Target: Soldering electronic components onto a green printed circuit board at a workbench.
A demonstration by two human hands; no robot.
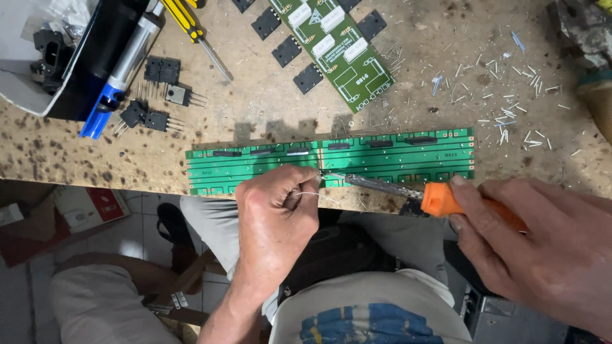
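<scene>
Lower middle of the frame: the left hand (275, 205) is curled shut around a thin strand of solder wire (317, 195), which pokes out toward the right. Lower right, the right hand (542, 245) grips the orange handle of a soldering iron (408, 191); its grey metal shaft runs up-left and the tip sits right at the near edge of the board, just beside the left hand's knuckles.

The board itself is a long green circuit board (395, 159) lying flat across the middle of the frame, along the near edge of the scuffed tabletop (76, 153). It has pale traces and a few dark slots along its far edge. The left hand covers part of its near edge.

Further up: loose black transistors (156, 95) at upper left, next to a blue and silver solder sucker (121, 70) and a yellow-handled screwdriver (191, 28). Top middle there's a second green board (338, 54) lying at an angle, and clipped wire bits (510, 114) are scattered upper right.
</scene>
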